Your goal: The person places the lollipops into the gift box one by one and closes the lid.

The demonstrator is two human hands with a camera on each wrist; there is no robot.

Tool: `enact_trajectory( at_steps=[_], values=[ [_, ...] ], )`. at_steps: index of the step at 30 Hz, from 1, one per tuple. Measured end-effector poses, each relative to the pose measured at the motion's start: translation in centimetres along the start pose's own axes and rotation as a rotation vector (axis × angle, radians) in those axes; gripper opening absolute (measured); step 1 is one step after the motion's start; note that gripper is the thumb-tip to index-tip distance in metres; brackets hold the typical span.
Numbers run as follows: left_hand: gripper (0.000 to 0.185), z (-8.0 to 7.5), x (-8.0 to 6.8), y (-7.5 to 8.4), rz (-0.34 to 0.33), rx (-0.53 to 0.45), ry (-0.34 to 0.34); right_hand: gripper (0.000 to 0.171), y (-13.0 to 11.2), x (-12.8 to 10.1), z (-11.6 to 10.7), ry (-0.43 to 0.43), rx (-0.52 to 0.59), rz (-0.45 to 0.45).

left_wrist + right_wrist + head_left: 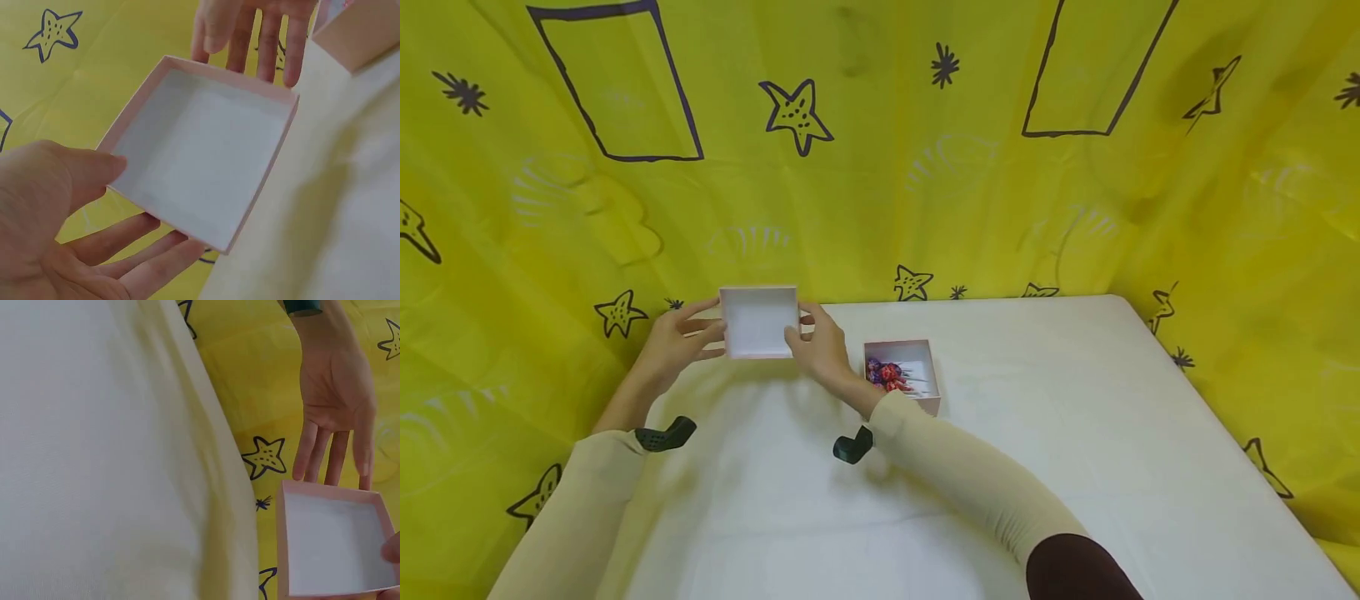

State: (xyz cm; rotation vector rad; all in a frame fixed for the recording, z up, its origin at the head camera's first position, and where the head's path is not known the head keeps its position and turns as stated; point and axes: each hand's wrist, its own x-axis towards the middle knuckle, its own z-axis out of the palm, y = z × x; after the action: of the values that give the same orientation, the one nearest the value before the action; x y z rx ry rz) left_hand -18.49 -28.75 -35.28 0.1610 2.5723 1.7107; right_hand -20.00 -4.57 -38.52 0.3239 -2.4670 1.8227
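A shallow pink box lid (760,322), white inside, is held up above the far left of the table with its hollow facing me. My left hand (672,346) holds its left side; in the left wrist view the thumb (103,167) lies over the rim and the fingers reach underneath. On the other side my right hand (823,346) grips the lid, thumb on the inner face and fingers behind. Just right of that hand stands an open pink box (928,379). Red and purple wrapped lollipops (891,375) with white sticks lie in it, partly hidden by the right forearm.
A white-covered table (1037,442) extends to the right and toward me. Yellow cloth (865,192) printed with stars hangs along the back and both sides, close behind the lid. Dark devices (667,435) are strapped at both wrists.
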Motion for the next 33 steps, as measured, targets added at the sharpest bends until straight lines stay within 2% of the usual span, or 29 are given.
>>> enact_trajectory(
  at_steps=[3, 5, 9, 12, 18, 22, 25, 29, 33],
  values=[
    [0.060, 0.6, -0.1, 0.7, 0.011, -0.073, -0.002, 0.045, 0.1, 0.0, -0.4, 0.003, 0.109, 0.016],
    [0.051, 1.1, 0.0, 1.0, 0.010, -0.118, -0.013, 0.044, 0.2, 0.1, -0.7, 0.019, 0.158, 0.034],
    [0.033, 2.0, 0.2, 1.2, 0.005, -0.176, -0.037, 0.050, 0.2, 0.2, -1.2, 0.057, 0.205, 0.068],
    [0.031, 2.6, 0.3, 0.9, 0.006, -0.184, -0.016, 0.052, 0.3, 0.3, -1.4, 0.077, 0.204, 0.095],
    [0.032, 3.5, 0.6, 0.5, 0.025, -0.167, 0.084, 0.042, 1.1, 0.3, -1.4, 0.110, 0.183, 0.132],
    [0.034, 3.7, 0.6, 0.4, 0.022, -0.113, 0.115, 0.038, 1.5, 0.4, -1.4, 0.127, 0.203, 0.115],
    [0.035, 3.7, 0.5, 0.4, 0.022, -0.144, 0.112, 0.039, 1.6, 0.5, -1.7, 0.134, 0.202, 0.081],
    [0.043, 3.7, 0.2, 0.3, 0.027, -0.247, 0.095, 0.044, 1.4, 0.6, -2.7, 0.095, 0.196, 0.038],
    [0.056, 3.6, -0.1, 0.4, 0.043, -0.323, 0.052, 0.055, 1.3, 0.5, -4.5, -0.020, 0.206, -0.002]
  ],
)
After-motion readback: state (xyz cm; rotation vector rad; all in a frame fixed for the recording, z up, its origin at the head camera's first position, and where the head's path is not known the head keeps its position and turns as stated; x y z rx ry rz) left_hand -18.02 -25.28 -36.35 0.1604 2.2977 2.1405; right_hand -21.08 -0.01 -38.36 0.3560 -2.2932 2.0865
